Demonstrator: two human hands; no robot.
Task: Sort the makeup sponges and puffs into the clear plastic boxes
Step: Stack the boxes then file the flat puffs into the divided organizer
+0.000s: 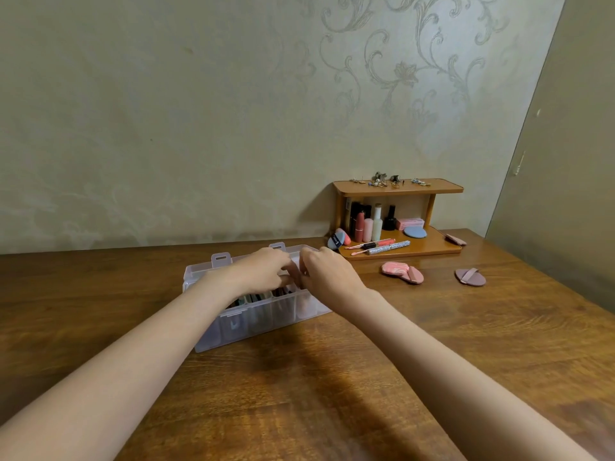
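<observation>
A: Two bare forearms come in from the bottom edge over the wooden table (332, 394), meeting above the clear plastic box (253, 322).

B: Hands?

A: Left hand (263, 269) is over the middle of the box, fingers curled down into it. Right hand (327, 271) is just beside it, over the box's right end, fingers bent too. Fingertips nearly touch each other. Can't tell if either one holds anything, the tips are hidden.

B: Box contents?

A: Divided compartments, dark bits in the middle ones, something pale pink at the right end. Lid is open, tilted away, two latch tabs sticking up at the far edge.

B: Loose puffs?

A: Right of the box, on the table: a pink puff (401, 271) with a strap, then a mauve puff (470, 277) further right, well apart from the box. Further back, another pink puff (456, 239) lies at the right end of the wooden shelf (399, 186).

B: On the shelf?

A: Lower tier: a blue puff (415, 232), bottles (369, 224), a pink case, pens lying flat. A blue and a coral sponge (338, 239) lean at its left end. Top tier: small jewellery (382, 181). Patterned wall (166, 128) behind.
</observation>
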